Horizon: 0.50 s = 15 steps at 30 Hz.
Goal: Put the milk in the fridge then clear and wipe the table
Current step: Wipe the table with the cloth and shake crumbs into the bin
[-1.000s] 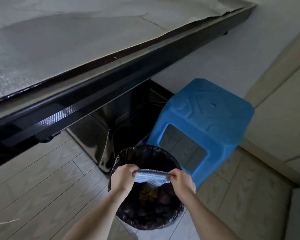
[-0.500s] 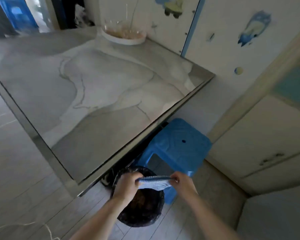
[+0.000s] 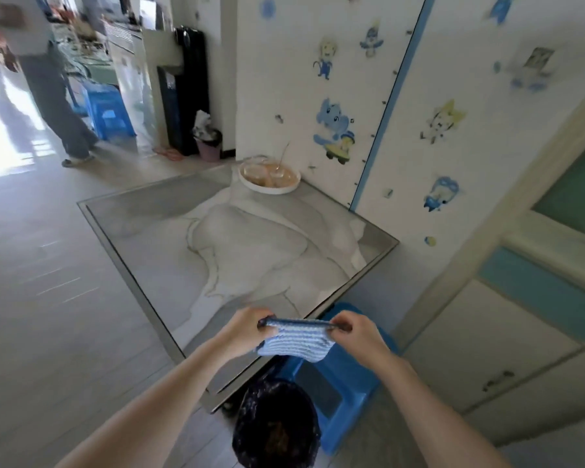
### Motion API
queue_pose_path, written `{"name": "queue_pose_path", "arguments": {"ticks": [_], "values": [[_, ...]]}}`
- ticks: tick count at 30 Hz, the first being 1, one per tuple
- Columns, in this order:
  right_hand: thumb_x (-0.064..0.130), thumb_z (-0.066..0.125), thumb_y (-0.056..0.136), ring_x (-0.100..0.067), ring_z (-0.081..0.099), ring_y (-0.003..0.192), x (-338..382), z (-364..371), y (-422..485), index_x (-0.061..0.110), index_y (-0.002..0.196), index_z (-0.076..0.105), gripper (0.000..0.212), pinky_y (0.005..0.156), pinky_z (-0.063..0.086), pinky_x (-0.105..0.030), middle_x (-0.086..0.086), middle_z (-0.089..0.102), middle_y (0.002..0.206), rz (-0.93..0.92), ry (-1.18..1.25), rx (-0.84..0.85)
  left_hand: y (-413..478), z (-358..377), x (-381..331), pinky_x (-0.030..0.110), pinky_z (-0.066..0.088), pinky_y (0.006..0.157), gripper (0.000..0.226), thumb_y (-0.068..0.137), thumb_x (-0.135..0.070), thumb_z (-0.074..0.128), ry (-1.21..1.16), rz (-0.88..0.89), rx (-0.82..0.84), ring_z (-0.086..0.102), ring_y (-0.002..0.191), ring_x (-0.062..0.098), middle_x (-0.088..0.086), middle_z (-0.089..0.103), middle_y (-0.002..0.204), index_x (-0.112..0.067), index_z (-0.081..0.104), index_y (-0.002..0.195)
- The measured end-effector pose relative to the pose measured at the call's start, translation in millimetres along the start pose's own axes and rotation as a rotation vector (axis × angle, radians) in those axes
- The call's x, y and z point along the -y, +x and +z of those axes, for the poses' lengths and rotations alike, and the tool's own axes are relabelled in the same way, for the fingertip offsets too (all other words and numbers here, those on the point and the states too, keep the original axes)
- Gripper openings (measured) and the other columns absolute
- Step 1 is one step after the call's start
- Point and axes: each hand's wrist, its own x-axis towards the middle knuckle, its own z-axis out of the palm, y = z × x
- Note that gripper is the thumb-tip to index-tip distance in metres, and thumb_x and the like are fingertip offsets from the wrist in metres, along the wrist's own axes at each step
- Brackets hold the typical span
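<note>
I hold a blue-and-white striped cloth stretched by its top edge between both hands. My left hand pinches its left corner and my right hand pinches its right corner. The cloth hangs over the near corner of the grey marble-patterned table. At the table's far corner by the wall stands a white tray with several clear glasses in it. Below my hands a bin with a black liner stands on the floor beside the table's near edge.
A blue plastic stool sits under the table corner, next to the bin. A wall with cartoon stickers runs along the table's right side; pale cabinets are at right. A person walks at far left near another blue stool.
The view has lifted from the bin to the table and room. My hands, still holding the cloth stretched, have risen from over the bin to over the table's near corner.
</note>
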Motion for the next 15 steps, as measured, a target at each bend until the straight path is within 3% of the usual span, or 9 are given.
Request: {"name": "queue_pose_path", "arguments": {"ticks": [3, 8, 12, 15], "values": [[0.019, 0.062, 0.081, -0.018, 0.055, 0.080, 24, -11, 4, 0.013, 0.083, 0.063, 0.006, 0.071, 0.041, -0.031, -0.007, 0.062, 0.082, -0.058, 0.056, -0.023, -6, -31, -9, 0.016, 0.029, 0.053, 0.009, 0.085, -0.013, 0.056, -0.041, 0.025, -0.059, 0.046, 0.066, 0.011, -0.003, 0.048, 0.069, -0.019, 0.053, 0.079], [0.017, 0.063, 0.083, -0.019, 0.057, 0.089, 68, -17, 16, 0.002, 0.101, 0.062, 0.023, 0.077, 0.040, -0.027, -0.011, 0.065, 0.094, -0.101, 0.151, -0.028, -8, -79, -10, 0.009, 0.031, 0.053, 0.007, 0.085, -0.008, 0.057, -0.090, 0.052, -0.161, 0.046, 0.074, 0.012, -0.001, 0.050, 0.072, -0.015, 0.054, 0.083], [0.015, 0.061, 0.084, -0.016, 0.051, 0.077, 105, -8, 40, 0.007, 0.092, 0.059, 0.012, 0.065, 0.038, -0.023, -0.001, 0.056, 0.077, -0.116, 0.178, -0.026, -1, -115, 7, 0.016, 0.031, 0.056, 0.006, 0.086, -0.011, 0.056, -0.069, 0.050, -0.189, 0.045, 0.074, 0.014, -0.005, 0.047, 0.067, -0.013, 0.052, 0.083], [0.013, 0.061, 0.083, -0.009, 0.045, 0.064, 135, 7, 65, 0.014, 0.082, 0.054, 0.007, 0.054, 0.035, -0.012, 0.007, 0.050, 0.066, -0.128, 0.207, -0.076, 10, -146, 31, 0.026, 0.030, 0.060, 0.007, 0.088, -0.011, 0.054, -0.045, 0.057, -0.193, 0.046, 0.080, 0.015, 0.002, 0.050, 0.079, -0.014, 0.049, 0.085]]}}
